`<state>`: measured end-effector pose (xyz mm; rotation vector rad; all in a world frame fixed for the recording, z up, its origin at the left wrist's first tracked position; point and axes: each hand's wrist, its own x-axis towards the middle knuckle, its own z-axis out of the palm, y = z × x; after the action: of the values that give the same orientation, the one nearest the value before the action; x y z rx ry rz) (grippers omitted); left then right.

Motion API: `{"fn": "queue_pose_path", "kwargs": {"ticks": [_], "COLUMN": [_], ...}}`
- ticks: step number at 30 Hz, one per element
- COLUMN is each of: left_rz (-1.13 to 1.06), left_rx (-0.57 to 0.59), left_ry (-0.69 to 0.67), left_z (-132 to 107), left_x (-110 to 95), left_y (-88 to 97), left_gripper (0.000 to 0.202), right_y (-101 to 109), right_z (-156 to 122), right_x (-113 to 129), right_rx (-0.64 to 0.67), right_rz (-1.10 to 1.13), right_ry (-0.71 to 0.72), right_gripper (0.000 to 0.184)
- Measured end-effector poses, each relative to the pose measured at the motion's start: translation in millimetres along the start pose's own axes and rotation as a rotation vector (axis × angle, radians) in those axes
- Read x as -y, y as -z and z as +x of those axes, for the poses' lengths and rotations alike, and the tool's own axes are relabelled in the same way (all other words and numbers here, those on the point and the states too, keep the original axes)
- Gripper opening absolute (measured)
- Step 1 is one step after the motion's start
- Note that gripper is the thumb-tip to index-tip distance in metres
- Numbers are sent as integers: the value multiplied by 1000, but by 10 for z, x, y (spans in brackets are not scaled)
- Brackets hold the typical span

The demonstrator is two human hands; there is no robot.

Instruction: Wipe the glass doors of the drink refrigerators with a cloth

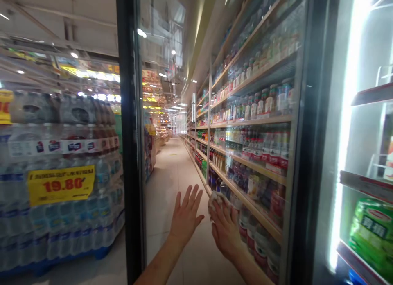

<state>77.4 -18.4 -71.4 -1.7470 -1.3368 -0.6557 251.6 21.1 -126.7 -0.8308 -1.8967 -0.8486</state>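
Head: cloth (211, 204) partly behind right hand (225, 228)

Left grip (186, 221), flat, fingers spread upward, thumb extended toward the right grip (225, 225); right grip near it, fingers extended, inclined toward the left grip. The 2 bare forearms (164, 258) converge upward beneath both grips.
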Motion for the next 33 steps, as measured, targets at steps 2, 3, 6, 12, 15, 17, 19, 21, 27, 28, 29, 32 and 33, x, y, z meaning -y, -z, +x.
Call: {"fn": "queue_pose_path", "kwargs": {"ticks": [2,3,6,12,15,17,19,21,27,28,29,32,33], "left_rz": [13,19,37,37,39,31,28,37,82,87,90,78,74], "left_rx": [-21,-29,-21,-8,-16,-43,-79,-95,-77,-71,-63,-47,-44], "left_ry": [-2,1,11,10,30,59,88,100,141,149,151,140,133], "left_z": [-115,-167,-283,-374,-405,-431,-461,-487,-516,-515,-514,-504,-501], "left_x": [87,129,225,344,405,460,537,631,831,840,846,854,856], "left_y": [-40,-56,-68,-47,-55,-55,-44,-19,80,92,103,126,131], "left_gripper": [68,66,61,64,70,75,78,78,79,79,78,78,78], "right_y": [13,17,4,14,44,48,42,35,1,-12,-24,-42,-41], "right_z": [107,153,202,255,416,463,460,479,799,834,861,948,985], "right_x": [-7,-14,22,106,88,113,164,217,366,390,409,444,453], "right_rx": [-28,-36,-25,66,61,69,95,122,25,24,31,56,58], "right_rz": [-1,-8,-16,44,40,44,68,90,89,89,91,108,113], "right_ry": [-4,-26,-28,253,133,115,247,387,233,237,264,379,389], "right_gripper": [51,49,47,49,49,49,47,47,47,47,47,46,46]}}
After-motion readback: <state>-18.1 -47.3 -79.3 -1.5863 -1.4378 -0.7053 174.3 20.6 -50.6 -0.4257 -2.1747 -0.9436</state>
